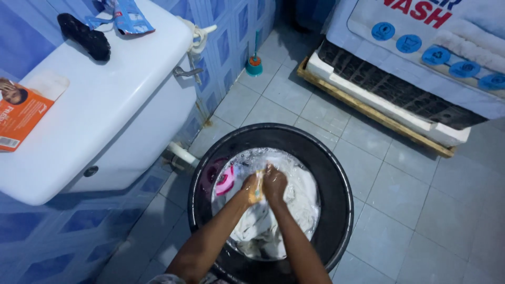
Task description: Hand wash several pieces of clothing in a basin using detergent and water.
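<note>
A round black basin (pixel 336 179) stands on the tiled floor, holding soapy water and a white cloth (pixel 300 202). Both my hands are pressed together over the middle of the basin. My left hand (pixel 251 188) and my right hand (pixel 274 183) grip a bunched, yellowish part of the wet cloth between them. A pink item (pixel 225 183) lies in the suds just left of my left hand.
A white toilet cistern (pixel 100 100) stands at the left with a black brush (pixel 84 36), a blue sachet (pixel 127 17) and an orange packet (pixel 21 118) on its lid. A washing machine (pixel 421 63) on a wooden pallet sits at the back right. A small teal brush (pixel 254 62) stands by the blue tiled wall.
</note>
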